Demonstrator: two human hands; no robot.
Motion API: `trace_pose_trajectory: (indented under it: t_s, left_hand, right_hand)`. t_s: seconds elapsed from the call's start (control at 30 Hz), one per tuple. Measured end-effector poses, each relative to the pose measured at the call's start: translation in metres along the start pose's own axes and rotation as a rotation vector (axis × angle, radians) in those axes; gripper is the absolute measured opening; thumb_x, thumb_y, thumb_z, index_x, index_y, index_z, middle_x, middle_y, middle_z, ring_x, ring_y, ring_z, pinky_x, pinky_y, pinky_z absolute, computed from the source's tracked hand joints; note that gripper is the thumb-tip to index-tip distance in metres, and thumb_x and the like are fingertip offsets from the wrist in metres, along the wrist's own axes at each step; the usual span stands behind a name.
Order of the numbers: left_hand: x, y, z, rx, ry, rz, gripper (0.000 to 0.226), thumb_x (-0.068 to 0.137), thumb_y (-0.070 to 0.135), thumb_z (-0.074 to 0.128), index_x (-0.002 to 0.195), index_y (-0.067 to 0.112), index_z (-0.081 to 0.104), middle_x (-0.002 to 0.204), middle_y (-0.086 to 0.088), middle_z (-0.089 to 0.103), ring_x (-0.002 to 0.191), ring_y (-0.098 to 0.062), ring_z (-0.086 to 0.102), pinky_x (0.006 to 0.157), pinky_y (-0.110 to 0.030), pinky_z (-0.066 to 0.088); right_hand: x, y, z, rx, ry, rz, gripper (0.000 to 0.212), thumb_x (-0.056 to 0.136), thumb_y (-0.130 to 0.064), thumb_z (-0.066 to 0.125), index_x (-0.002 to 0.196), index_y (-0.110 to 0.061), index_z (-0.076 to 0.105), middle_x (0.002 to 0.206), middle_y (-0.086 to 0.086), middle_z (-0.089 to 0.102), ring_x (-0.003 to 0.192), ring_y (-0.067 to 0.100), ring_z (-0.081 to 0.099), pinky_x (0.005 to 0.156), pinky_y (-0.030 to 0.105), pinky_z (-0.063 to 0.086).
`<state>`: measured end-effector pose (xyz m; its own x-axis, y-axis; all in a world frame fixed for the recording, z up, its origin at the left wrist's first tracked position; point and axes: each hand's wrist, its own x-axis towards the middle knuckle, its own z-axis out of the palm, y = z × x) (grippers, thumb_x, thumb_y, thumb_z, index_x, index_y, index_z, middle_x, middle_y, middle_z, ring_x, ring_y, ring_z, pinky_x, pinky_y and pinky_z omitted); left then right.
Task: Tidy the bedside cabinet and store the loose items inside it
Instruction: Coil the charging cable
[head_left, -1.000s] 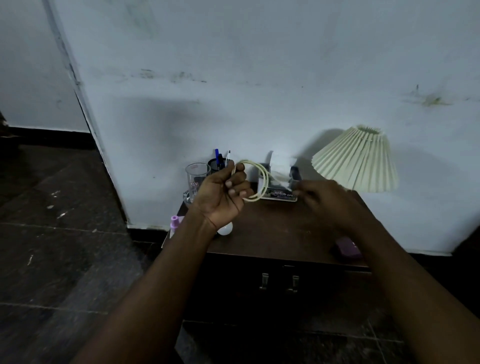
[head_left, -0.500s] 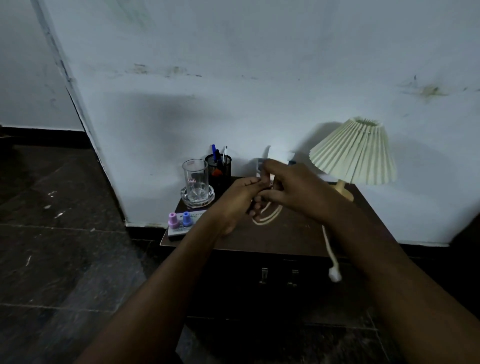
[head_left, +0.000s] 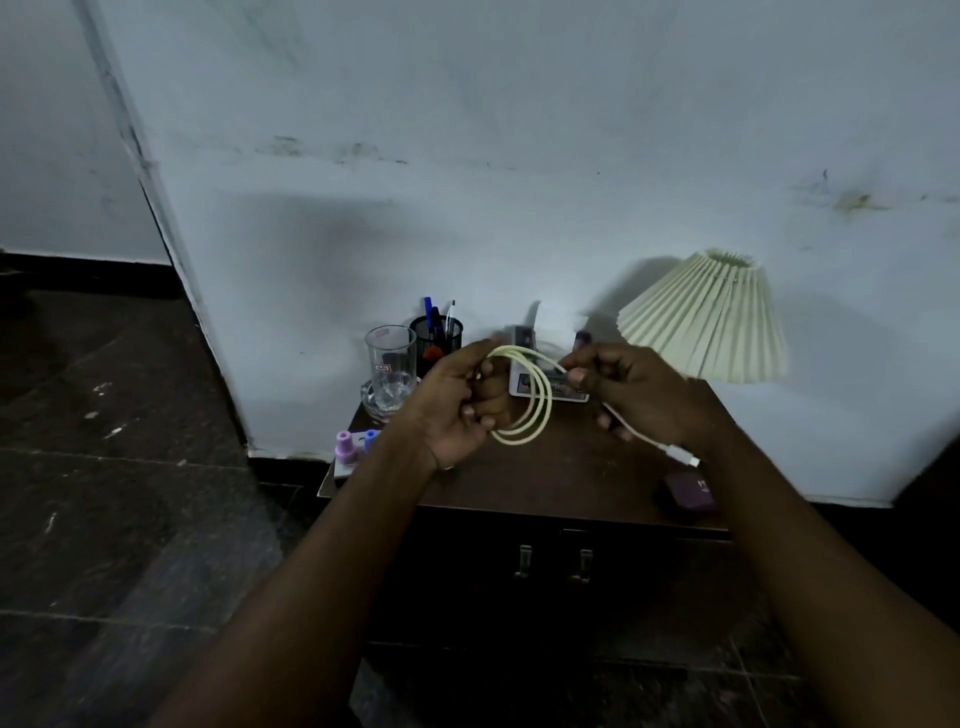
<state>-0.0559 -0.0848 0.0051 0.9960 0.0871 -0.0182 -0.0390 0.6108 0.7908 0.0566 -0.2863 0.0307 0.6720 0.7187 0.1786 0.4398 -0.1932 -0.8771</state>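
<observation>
So, cable (head_left: 543, 402): looped upright, plug end (head_left: 684, 457) pointed down-right
left hand (head_left: 457, 410): curled round loops
right hand (head_left: 644, 395): cable pinched

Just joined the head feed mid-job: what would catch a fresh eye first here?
First, the pale cable, looped in the left hand with its free end pinched by the right hand, held above the middle of the bedside cabinet. Next comes the pleated lamp shade at the cabinet's back right, against the wall. At the back left stand a glass and a pen holder.
</observation>
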Motion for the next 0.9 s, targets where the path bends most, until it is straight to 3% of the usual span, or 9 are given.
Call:
trace_pose_trajectory:
  t_s: [0.07,0.17,0.27,0.47,0.53,0.6,0.67,0.8,0.9]
  left_hand:
    - [0.005,-0.005,0.000,-0.153,0.019,0.014,0.043,0.107,0.036,0.045,0.067,0.020,0.045,0.045,0.007,0.028,0.035,-0.007,0.026,0.041,-0.022,0.029]
    - [0.012,-0.012,-0.001,-0.322,0.084,0.052,0.046,0.108,0.041,0.043,0.068,0.019,0.049,0.047,0.007,0.034,0.040,-0.008,0.033,0.048,-0.022,0.035]
    - [0.012,-0.015,0.001,-0.371,0.195,0.071,0.045,0.106,0.043,0.045,0.070,0.017,0.050,0.049,0.006,0.042,0.045,-0.009,0.045,0.054,-0.024,0.051]
    - [0.007,-0.012,0.013,-0.107,0.288,0.058,0.038,0.104,0.037,0.054,0.078,0.011,0.065,0.062,0.000,0.059,0.065,-0.014,0.057,0.072,-0.031,0.055]
    - [0.005,-0.008,0.012,0.018,0.270,0.059,0.034,0.106,0.035,0.051,0.086,0.014,0.068,0.067,0.001,0.066,0.064,-0.011,0.062,0.064,-0.029,0.056]
    - [0.004,-0.009,0.004,0.227,0.256,0.042,0.036,0.107,0.040,0.048,0.085,0.021,0.069,0.069,0.004,0.067,0.065,-0.009,0.062,0.066,-0.030,0.046]
    - [0.001,-0.008,-0.003,0.226,0.168,-0.025,0.036,0.106,0.039,0.049,0.088,0.022,0.074,0.072,0.003,0.067,0.068,-0.009,0.063,0.072,-0.035,0.044]
    - [-0.002,-0.005,-0.007,0.117,0.002,-0.129,0.039,0.102,0.038,0.050,0.106,0.010,0.076,0.089,-0.006,0.072,0.071,-0.017,0.069,0.073,-0.039,0.056]
    - [-0.003,-0.010,0.001,0.132,0.027,-0.151,0.039,0.106,0.036,0.051,0.090,0.009,0.075,0.071,-0.003,0.064,0.058,-0.014,0.064,0.062,-0.031,0.059]
  right_hand:
    - [-0.002,0.000,0.017,0.091,-0.024,0.067,0.025,0.108,-0.033,0.050,0.116,-0.020,0.071,0.070,-0.008,0.070,0.047,0.012,0.048,0.039,0.019,0.033]
    - [0.000,-0.001,0.040,0.245,-0.050,0.104,0.042,0.105,-0.050,0.048,0.107,-0.017,0.073,0.066,0.021,0.050,0.047,0.018,0.036,0.039,0.018,0.027]
    - [0.007,0.002,0.051,0.328,-0.055,0.053,0.032,0.107,-0.040,0.051,0.108,-0.015,0.071,0.082,0.027,0.052,0.052,0.021,0.035,0.040,0.019,0.028]
    - [0.014,0.003,0.056,0.512,0.132,0.204,0.027,0.110,-0.022,0.046,0.094,-0.012,0.065,0.072,0.009,0.057,0.045,0.011,0.037,0.036,0.015,0.023]
    - [0.016,0.003,0.052,0.716,0.088,0.244,0.025,0.109,-0.022,0.046,0.095,-0.013,0.065,0.073,0.003,0.058,0.041,0.006,0.033,0.034,0.012,0.021]
    - [0.018,0.003,0.043,0.863,-0.001,0.258,0.024,0.108,-0.022,0.047,0.097,-0.013,0.065,0.073,-0.001,0.052,0.038,0.003,0.030,0.031,0.011,0.020]
    - [0.018,0.003,0.035,0.817,-0.048,0.280,0.022,0.108,-0.022,0.047,0.102,-0.011,0.066,0.070,-0.003,0.048,0.039,0.002,0.027,0.031,0.010,0.019]
    - [0.012,0.003,0.026,0.585,-0.116,0.290,0.019,0.107,-0.021,0.050,0.108,-0.007,0.064,0.068,0.000,0.045,0.040,0.004,0.026,0.036,0.011,0.019]
    - [0.010,0.003,0.025,0.408,-0.113,0.264,0.026,0.107,-0.019,0.051,0.113,0.003,0.065,0.068,0.003,0.046,0.041,0.007,0.025,0.039,0.014,0.019]
